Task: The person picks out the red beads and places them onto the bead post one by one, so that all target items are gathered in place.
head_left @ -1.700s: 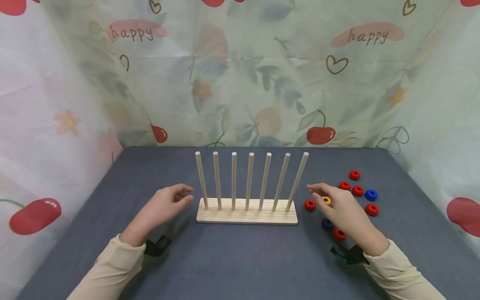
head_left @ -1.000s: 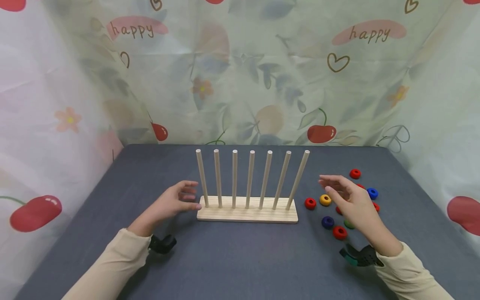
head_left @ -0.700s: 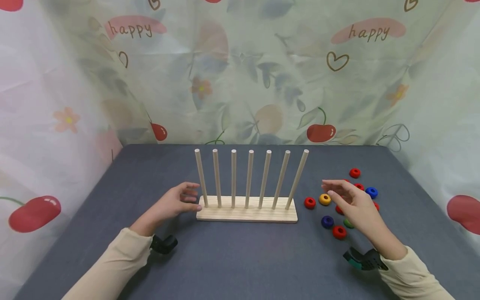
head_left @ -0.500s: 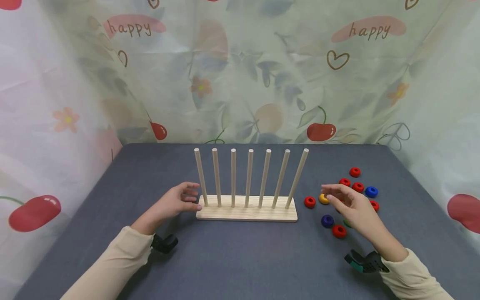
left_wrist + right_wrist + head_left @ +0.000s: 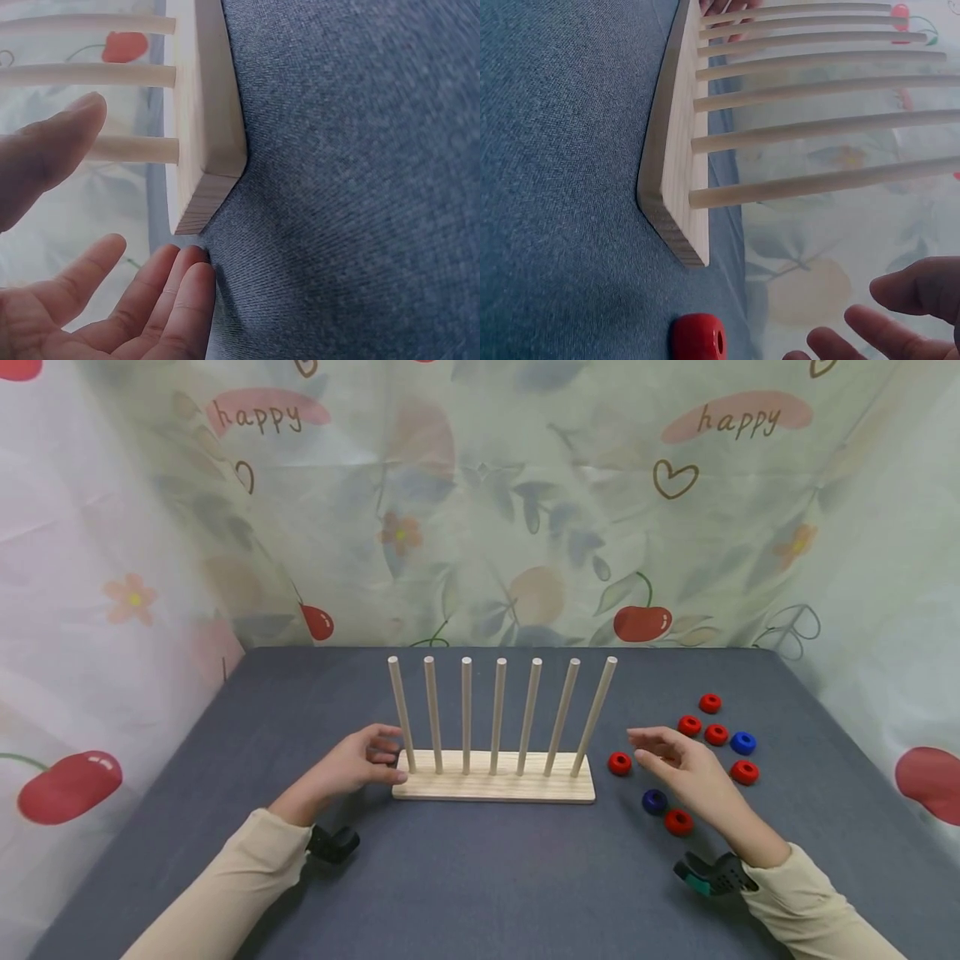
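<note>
A pale wooden rack with several upright pegs stands mid-table. My left hand is at its left end; in the left wrist view the thumb passes before the pegs and the loosely bent fingers lie just off the base's end. My right hand hovers over the beads right of the rack, fingers relaxed and holding nothing visible. A red bead lies just left of its fingertips. A dark blue bead and a red bead are below the hand.
Beyond the right hand lie several more red beads and a blue bead. The dark grey table backs onto a printed curtain. Black straps with small devices are on both wrists.
My left hand has moved right to the rack's end. My right hand went right, then back left over the beads, and now hides the yellow and green ones. The rack has stayed put.
</note>
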Available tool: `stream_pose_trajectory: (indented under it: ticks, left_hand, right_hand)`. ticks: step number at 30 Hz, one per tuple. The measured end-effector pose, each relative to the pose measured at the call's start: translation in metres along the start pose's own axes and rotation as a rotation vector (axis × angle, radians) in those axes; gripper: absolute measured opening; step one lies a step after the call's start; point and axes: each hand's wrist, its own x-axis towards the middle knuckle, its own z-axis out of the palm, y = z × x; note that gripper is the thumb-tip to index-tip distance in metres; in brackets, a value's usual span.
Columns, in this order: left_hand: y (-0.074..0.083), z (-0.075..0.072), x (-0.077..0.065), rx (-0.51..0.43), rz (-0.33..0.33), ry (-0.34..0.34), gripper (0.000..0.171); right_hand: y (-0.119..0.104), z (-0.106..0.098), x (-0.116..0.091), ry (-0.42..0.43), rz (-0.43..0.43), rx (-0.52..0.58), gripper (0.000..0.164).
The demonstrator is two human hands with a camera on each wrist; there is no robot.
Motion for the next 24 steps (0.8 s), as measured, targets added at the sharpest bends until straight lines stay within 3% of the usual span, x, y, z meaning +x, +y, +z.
stream_pose_trajectory:
  ticks: [24]
  left_hand:
    - [-0.003,0.004,0.007,0.052,-0.041,-0.047,0.086]
  right_hand:
    - [0.009,0.012,0.025,-0.093,0.079,0.04,0.047]
